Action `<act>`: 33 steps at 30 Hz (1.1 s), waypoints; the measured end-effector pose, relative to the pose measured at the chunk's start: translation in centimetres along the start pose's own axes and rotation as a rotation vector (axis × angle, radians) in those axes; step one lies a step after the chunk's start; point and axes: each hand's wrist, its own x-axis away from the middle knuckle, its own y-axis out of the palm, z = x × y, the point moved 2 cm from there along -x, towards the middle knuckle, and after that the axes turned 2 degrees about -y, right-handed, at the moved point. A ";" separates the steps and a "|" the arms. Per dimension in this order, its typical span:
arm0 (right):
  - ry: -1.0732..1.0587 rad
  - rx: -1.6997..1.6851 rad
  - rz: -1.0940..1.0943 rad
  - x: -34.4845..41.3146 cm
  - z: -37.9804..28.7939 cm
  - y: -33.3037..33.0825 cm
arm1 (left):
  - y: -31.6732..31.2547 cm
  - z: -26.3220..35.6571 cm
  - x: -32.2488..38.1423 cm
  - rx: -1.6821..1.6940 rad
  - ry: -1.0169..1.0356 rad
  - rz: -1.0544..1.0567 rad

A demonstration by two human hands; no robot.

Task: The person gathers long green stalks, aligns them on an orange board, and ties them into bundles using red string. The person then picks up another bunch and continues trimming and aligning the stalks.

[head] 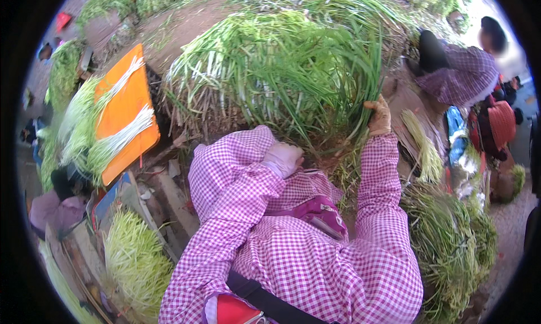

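Note:
My right hand (pixel 378 112), in a tan glove, grips a bundle of long green leafy stalks (pixel 367 79) at the right side of a large heap. In a pale glove, my left hand (pixel 284 158) rests near my lap, its fingers curled in; whether anything is inside it cannot be told. Before me lies the large heap of green vegetable stalks (pixel 253 57), with white stems and brownish root ends towards me. To the left, an orange board (pixel 127 96) bears separate bunches of white-stemmed stalks (pixel 127 131).
A pile of pale yellow-green stalks (pixel 135 260) lies at lower left beside wooden planks (pixel 179 197). Another green heap (pixel 448 248) is at lower right. A person in a purple checked top (pixel 460 74) bends at upper right; another person (pixel 57 210) is at far left.

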 end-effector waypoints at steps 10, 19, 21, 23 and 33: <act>0.156 -0.419 -0.203 1.3 -5.2 -2.2 | -0.2 1.4 -3.3 1.094 -0.158 -0.045; 0.288 -0.304 -0.071 4.1 -5.0 3.2 | 1.3 4.5 -7.3 1.857 -0.249 0.063; 0.366 -0.359 -0.191 4.1 -3.7 5.1 | 1.0 4.0 -6.8 2.074 -0.359 0.124; 0.359 -0.291 -0.142 4.4 -2.6 6.3 | 0.5 3.8 -6.0 2.234 -0.411 0.183; -0.002 1.155 0.071 2.5 3.1 10.2 | 1.0 6.8 -6.2 2.730 -0.041 0.085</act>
